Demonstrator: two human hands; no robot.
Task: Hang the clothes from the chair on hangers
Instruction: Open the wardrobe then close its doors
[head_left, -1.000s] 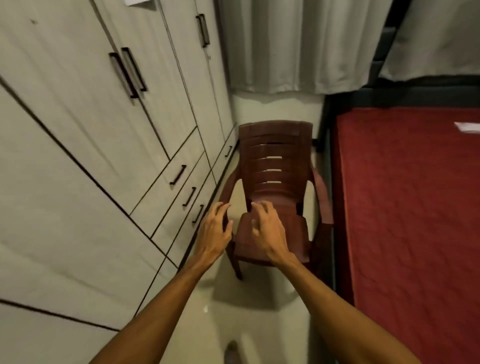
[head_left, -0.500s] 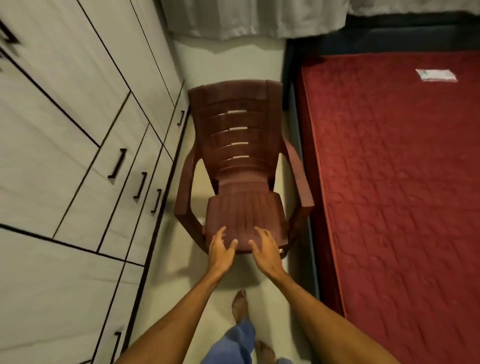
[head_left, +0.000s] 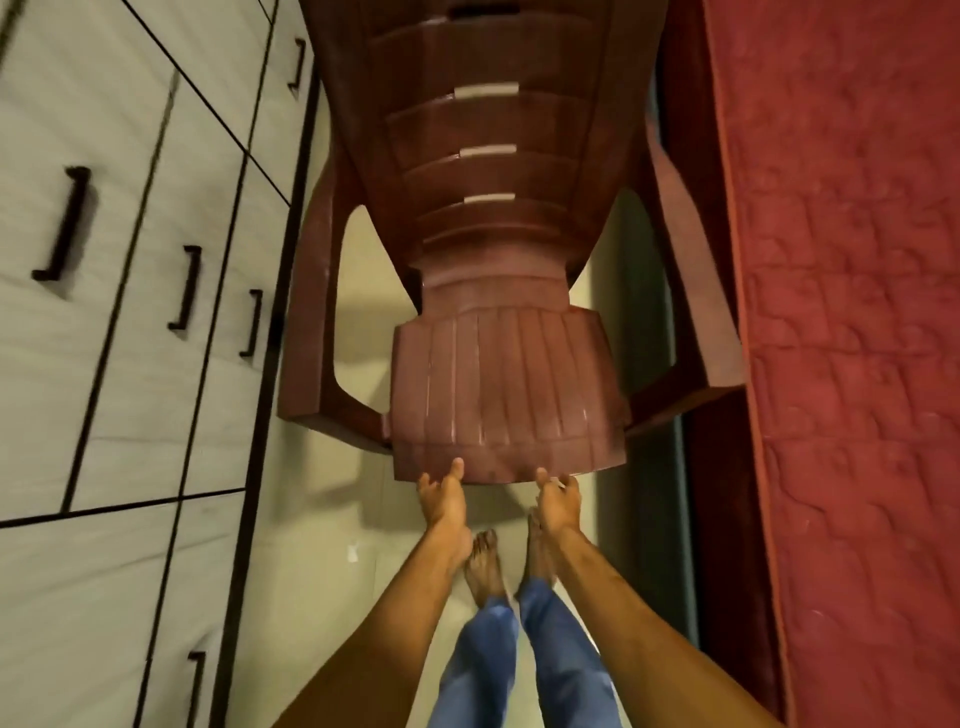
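- Between wardrobe (head_left: 104, 291) and bed (head_left: 857, 312), a narrow strip of floor (head_left: 311, 545): all the room I have to work in.
- Wardrobe: pale doors and drawers. Risk: a chair swung left would strike the fronts. The left part is smeared by blur and the upper doors are cut off.
- Bed: red quilted cover. Risk: the armrest on that side could jam against it. Only the near side is in frame.
- Chair (head_left: 498, 389): brown plastic, one armrest near the drawers and the other near the bed.
  - Risk: dragged towards me, a leg could come down on my toes, because the legs are hidden under the seat.
  - The seat and slatted back are bare as far as they show, and the top of the back is cut off.
  - Clothes: none in sight, here or on the bed. Hangers: none in sight.
- Left hand (head_left: 441, 501), right hand (head_left: 558, 501): each holds the seat's front lip, thumb on top and fingers (head_left: 425, 483) curled under, mostly hidden. Risk: the lip is thin and looks smooth, so it could slip from me.
- Feet (head_left: 485, 561): bare, just behind the seat edge and below my wrists.
- Drawer handles (head_left: 189, 288): dark bars standing proud. Risk: they could snag an armrest.
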